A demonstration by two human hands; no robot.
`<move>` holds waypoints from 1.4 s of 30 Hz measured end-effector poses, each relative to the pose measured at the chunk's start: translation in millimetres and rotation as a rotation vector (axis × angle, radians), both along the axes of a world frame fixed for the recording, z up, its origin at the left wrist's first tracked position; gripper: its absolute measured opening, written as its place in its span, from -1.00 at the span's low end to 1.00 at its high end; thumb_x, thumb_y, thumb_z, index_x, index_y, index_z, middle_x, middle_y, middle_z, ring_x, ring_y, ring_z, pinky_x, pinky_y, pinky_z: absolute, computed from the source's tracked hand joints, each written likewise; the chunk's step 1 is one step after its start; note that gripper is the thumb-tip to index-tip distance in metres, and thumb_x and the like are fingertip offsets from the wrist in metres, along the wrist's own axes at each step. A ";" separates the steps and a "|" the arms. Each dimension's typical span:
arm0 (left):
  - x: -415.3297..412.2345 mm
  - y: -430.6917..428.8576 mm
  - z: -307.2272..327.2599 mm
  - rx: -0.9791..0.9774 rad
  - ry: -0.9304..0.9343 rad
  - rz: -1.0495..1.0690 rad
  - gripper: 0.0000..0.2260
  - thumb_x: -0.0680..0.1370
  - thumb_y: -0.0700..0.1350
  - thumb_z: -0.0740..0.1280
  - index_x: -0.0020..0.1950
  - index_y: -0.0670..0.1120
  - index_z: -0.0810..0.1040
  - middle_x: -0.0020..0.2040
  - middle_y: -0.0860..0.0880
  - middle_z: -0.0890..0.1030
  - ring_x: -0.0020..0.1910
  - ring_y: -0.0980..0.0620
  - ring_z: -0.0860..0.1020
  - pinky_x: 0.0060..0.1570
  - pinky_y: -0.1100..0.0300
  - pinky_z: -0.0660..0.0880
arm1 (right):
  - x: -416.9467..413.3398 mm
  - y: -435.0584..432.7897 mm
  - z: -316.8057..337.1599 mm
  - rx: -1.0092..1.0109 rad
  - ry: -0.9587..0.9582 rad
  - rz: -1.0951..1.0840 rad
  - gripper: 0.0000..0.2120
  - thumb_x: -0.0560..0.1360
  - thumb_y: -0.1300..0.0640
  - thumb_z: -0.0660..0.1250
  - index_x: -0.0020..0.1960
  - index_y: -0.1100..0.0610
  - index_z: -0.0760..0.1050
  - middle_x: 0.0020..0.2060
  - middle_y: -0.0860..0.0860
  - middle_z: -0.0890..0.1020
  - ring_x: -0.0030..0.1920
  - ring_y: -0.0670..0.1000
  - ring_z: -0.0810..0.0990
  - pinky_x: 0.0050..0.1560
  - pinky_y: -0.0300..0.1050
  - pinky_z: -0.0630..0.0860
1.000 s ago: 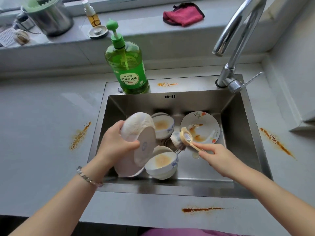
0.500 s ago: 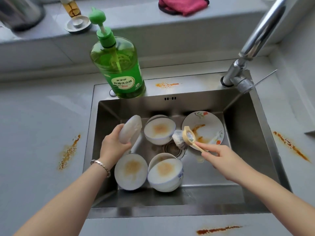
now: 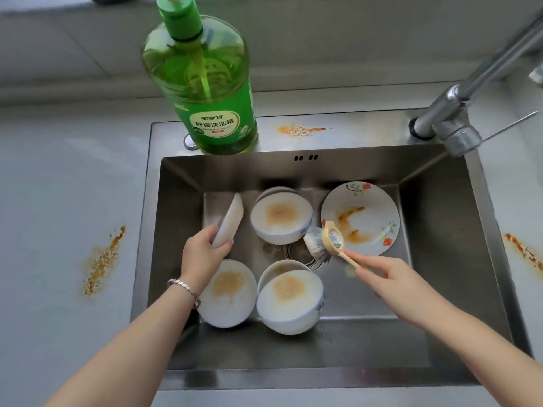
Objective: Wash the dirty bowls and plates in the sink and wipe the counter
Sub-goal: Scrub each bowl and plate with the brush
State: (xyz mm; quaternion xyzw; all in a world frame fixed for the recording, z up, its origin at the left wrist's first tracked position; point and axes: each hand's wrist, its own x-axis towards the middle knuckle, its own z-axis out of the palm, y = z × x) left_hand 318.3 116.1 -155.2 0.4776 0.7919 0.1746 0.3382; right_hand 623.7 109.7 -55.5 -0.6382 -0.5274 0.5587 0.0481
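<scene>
The left arm reaches in over the near edge of the steel sink (image 3: 440, 201), a bracelet (image 3: 183, 286) on the wrist. The left hand (image 3: 202, 254) grips the lower edge of a small white plate (image 3: 229, 220), holding it up on edge near the sink's left wall.

The right arm comes in from the near right corner. The right hand (image 3: 390, 283) pinches the wooden handle of a dish brush (image 3: 332, 239), whose head hangs over the drain.

A stained bowl (image 3: 280, 217) sits at the back, a flowered plate (image 3: 361, 217) at the back right. A second stained bowl (image 3: 289, 301) and a stained dish (image 3: 227, 292) lie along the near side. Orange smears (image 3: 102, 259) mark the counter (image 3: 58, 186).
</scene>
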 end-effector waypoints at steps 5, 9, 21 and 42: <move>12.0 -11.5 -9.9 -0.042 0.047 -0.051 -0.76 0.43 -0.16 0.42 -0.35 -0.21 0.43 -0.38 -0.12 0.46 -0.36 -0.05 0.40 -0.42 0.19 0.23 | 0.3 -4.7 1.6 0.001 -0.006 0.009 -0.65 0.58 0.17 0.19 0.29 -0.15 0.42 -0.65 -0.40 0.37 -0.51 -0.43 0.38 -0.47 -0.53 0.27; 17.5 -12.1 -12.9 -0.062 -0.013 0.033 -0.81 0.42 -0.16 0.45 -0.35 -0.15 0.50 -0.24 -0.18 0.50 -0.17 -0.17 0.51 -0.28 0.19 0.31 | 1.4 -8.7 2.4 -0.010 -0.013 0.006 -0.64 0.58 0.16 0.18 0.29 -0.18 0.42 -0.67 -0.32 0.38 -0.59 -0.27 0.35 -0.54 -0.47 0.23; 35.0 -18.5 -4.5 -0.063 -0.105 0.141 -0.86 0.48 -0.16 0.38 -0.26 0.01 0.50 -0.28 0.13 0.53 0.44 0.01 0.26 0.18 0.15 0.36 | 13.5 -17.6 2.6 -0.011 0.003 -0.005 -0.64 0.58 0.14 0.17 0.31 -0.19 0.39 -0.63 -0.36 0.39 -0.58 -0.35 0.37 -0.52 -0.46 0.27; 225.4 59.2 -75.1 -0.316 -0.117 -0.219 -0.68 0.51 -0.24 0.27 0.26 -0.21 0.36 0.20 -0.17 0.51 0.16 -0.14 0.50 -0.03 0.24 0.35 | 145.2 -28.9 -48.1 -0.026 -0.079 -0.180 -0.65 0.57 0.07 0.19 0.25 -0.31 0.40 0.13 -0.29 0.55 0.07 -0.19 0.55 0.06 -0.26 0.44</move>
